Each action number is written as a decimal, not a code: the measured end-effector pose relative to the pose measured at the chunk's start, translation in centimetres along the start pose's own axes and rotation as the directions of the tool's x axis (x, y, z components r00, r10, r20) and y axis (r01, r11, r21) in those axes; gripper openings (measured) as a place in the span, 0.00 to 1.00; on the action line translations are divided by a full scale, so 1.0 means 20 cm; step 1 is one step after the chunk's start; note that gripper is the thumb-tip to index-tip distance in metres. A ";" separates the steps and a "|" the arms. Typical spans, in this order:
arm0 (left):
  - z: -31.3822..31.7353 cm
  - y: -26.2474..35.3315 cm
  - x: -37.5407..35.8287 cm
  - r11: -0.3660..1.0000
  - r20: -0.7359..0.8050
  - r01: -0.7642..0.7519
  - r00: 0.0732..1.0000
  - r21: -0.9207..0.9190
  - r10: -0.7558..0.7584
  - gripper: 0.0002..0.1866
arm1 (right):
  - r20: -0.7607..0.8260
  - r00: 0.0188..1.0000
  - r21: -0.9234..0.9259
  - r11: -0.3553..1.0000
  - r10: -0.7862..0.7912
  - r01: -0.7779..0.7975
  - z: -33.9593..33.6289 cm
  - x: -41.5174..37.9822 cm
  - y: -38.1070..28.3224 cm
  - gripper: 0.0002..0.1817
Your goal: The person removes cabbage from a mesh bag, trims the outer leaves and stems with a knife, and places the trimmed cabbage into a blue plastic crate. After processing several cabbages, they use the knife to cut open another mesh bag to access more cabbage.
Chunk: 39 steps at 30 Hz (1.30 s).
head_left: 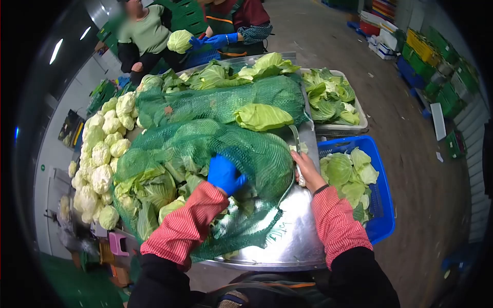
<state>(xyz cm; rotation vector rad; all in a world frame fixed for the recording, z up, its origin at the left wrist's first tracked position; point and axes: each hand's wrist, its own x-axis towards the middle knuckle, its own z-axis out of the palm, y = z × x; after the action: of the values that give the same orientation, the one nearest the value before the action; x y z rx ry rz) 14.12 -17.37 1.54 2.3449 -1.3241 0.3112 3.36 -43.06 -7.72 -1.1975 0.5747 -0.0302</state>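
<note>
My left hand [224, 173], in a blue glove, is at the loose netting of a green mesh bag [257, 154] full of cabbages. Its fingers are closed on the mesh, the fingertips partly hidden, with the thumb pointing right. Bare, my right hand [308, 172] grips a knife [301, 180] by its pale handle at the bag's right side; the curved blade points away from me. Left of my gloved hand, cabbages [156, 187] show through the bag. A loose green cabbage [263, 117] lies against a second filled mesh bag [221, 100] behind.
Trimmed cabbages [102, 154] are piled left on the metal table [300, 241]. At the right stand a blue crate [387, 215] and a white crate [362, 120], both holding leaves. Across the table, a blue-gloved person [241, 23] holds a cabbage [179, 41]; another person [146, 36] is beside.
</note>
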 end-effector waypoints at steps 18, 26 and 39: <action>-0.09 -0.04 -0.29 0.972 -0.207 0.186 0.955 -0.146 -0.214 0.24 | 0.211 0.738 -0.829 0.283 -0.641 0.483 0.34 -0.58 -0.18 0.28; -0.03 -0.07 0.27 0.951 -0.165 0.260 0.944 -0.168 -0.287 0.25 | 0.001 0.716 -0.815 0.414 -0.699 0.406 0.28 -0.35 -0.18 0.12; 0.07 -0.06 0.02 0.932 -0.251 0.361 0.899 -0.037 -0.358 0.29 | -0.198 0.491 -0.693 0.476 -0.848 0.542 0.27 -0.12 -0.33 0.10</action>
<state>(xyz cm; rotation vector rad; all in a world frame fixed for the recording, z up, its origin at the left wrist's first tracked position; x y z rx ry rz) 15.32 -17.72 0.18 2.4012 -0.7519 0.4822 5.48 -40.19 0.28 -1.9841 0.4974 -1.0623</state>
